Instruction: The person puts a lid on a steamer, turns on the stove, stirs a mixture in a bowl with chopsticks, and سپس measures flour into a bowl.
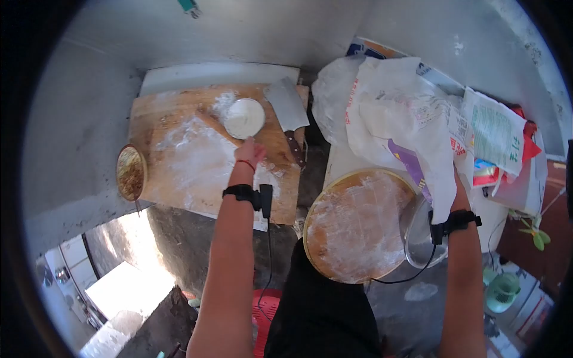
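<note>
My left hand (251, 152) is over the floured wooden board (188, 179), its fingertips at the near rim of a round white dish (244, 118) of what looks like flour. Whether they grip the rim is unclear. A wooden rolling pin (214, 125) lies on the board, left of the dish. To the right is a cleaver (286, 105), its dark handle towards me. Most of my right hand (458, 193) is hidden behind or inside a white plastic bag (394, 112) that bears writing, so its grip cannot be seen.
A round floured wooden board (358, 228) sits close before me, overlapping a clear or metal bowl (421, 237). At the left board edge stands a bowl of brownish food (131, 172). Printed packages (494, 129) are piled at the right. A red plastic stool (267, 308) is below.
</note>
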{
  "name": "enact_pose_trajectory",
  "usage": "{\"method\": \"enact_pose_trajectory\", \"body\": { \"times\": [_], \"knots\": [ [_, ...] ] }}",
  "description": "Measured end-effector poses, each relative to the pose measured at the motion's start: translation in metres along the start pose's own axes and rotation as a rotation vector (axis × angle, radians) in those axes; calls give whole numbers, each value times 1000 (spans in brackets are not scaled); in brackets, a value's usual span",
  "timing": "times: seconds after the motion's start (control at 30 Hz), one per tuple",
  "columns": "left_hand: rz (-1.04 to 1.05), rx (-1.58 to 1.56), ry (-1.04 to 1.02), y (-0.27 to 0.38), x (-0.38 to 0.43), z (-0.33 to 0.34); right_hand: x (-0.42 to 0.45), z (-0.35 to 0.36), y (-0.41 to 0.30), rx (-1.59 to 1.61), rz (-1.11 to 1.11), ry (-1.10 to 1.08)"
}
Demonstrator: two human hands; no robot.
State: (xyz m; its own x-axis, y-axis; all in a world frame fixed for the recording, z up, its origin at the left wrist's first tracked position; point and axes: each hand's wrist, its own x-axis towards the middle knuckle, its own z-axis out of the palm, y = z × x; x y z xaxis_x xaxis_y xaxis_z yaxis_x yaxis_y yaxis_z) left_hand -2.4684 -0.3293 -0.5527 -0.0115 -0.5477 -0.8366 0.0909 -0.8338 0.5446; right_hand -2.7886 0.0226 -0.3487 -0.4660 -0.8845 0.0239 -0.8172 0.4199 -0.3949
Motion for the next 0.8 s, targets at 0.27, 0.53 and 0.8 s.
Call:
{"method": "enact_pose_trajectory", "body": {
  "times": [0.27,0.53,0.8],
  "knots": [
    [23,2,5,15,45,9,-12,-12,-31,-61,-22,110],
    [290,484,-112,2,-61,-25,16,-1,-26,-93,-89,342],
    [156,719,-604,-34,-274,7,10,-27,-31,666,493,150]
  ]
}}
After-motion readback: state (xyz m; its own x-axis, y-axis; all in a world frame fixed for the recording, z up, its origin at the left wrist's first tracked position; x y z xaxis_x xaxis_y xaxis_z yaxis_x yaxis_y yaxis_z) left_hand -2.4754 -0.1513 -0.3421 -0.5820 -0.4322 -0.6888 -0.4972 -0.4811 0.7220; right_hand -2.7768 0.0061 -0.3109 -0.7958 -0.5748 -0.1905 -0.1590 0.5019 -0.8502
